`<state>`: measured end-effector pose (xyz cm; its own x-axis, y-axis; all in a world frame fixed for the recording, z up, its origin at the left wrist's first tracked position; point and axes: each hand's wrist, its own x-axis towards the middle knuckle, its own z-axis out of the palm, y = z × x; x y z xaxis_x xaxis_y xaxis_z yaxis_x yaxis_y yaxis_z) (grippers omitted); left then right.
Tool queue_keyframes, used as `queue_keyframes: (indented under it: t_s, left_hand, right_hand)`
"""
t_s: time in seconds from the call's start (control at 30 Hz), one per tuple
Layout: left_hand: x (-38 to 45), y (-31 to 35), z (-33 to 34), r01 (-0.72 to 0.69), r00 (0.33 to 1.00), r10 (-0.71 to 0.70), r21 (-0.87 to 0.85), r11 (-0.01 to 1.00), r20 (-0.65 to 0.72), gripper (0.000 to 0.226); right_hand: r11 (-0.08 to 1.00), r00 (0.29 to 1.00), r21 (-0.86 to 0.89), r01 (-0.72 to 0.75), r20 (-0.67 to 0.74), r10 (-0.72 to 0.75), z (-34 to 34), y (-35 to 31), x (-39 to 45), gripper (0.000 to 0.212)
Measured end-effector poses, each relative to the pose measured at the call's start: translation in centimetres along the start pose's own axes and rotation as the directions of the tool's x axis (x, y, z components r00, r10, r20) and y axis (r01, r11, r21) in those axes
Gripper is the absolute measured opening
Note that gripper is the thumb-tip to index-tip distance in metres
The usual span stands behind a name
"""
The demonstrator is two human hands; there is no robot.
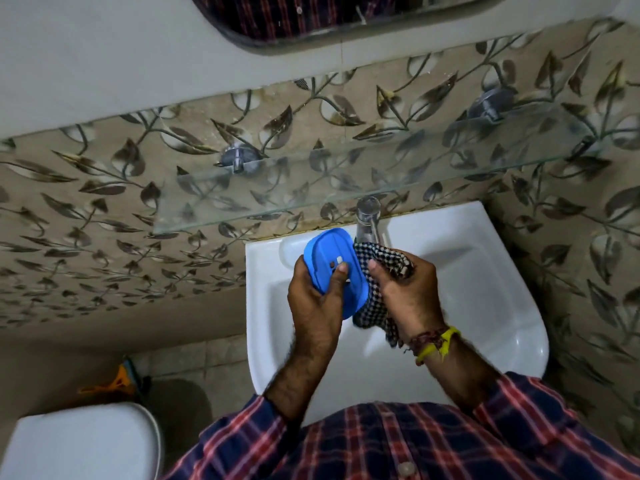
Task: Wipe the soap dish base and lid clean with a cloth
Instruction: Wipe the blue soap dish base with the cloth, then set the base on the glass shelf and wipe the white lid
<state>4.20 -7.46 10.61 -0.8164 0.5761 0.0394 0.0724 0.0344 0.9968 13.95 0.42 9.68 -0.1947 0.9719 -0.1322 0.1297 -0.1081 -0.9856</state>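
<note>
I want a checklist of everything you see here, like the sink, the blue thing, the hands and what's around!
Surface: white sink, held things above it.
Job's things: blue soap dish part, slotted; checked cloth against its right edge.
Clutter: nothing seen.
Hands: left hand grips the blue part; right hand grips the cloth.
Cables: nothing seen.
Surroundings: tap, glass shelf, leaf-pattern tiles, mirror, toilet.

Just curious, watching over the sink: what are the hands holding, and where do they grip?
The left hand grips the blue soap dish piece by its lower edge, thumb on its face. The right hand clutches the bunched checked cloth against the dish's side.
</note>
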Motion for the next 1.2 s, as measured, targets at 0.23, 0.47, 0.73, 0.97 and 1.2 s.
queue_keyframes:
  t_s: [0.23, 0.47, 0.73, 0.97, 1.2]
  left_hand:
    - [2.0, 1.7, 0.2, 0.028, 0.998, -0.040, -0.220, 0.975, -0.052, 0.026]
    - [1.2, 3.9, -0.8, 0.034, 0.975, -0.025, -0.038, 0.999, 0.219, 0.035]
    - [2.5, 10.9, -3.3, -0.404, 0.895, 0.271, 0.387, 0.829, 0.353, 0.075]
    - [8.0, 13.5, -0.4, -0.657, 0.749, 0.364, 0.690, 0.303, 0.554, 0.081]
    - [12.3, 10.9, 1.1, -0.701, 0.701, 0.247, 0.710, 0.063, 0.669, 0.097]
  right_hand:
    - [0.909, 0.953, 0.305, -0.283, 0.197, 0.231, 0.5, 0.3, -0.9, 0.016]
    - [0.816, 0.905, 0.393, -0.424, 0.211, 0.369, -1.8, -2.5, 0.7, 0.026]
    - [0.695, 0.779, 0.364, -0.620, 0.394, 0.488, -3.3, -1.4, 0.2, 0.033]
    - [0.668, 0.759, 0.370, -0.645, 0.406, 0.508, -3.1, -3.5, 0.6, 0.031]
    - [0.672, 0.789, 0.416, -0.613, 0.356, 0.500, -2.4, -5.5, 1.5, 0.033]
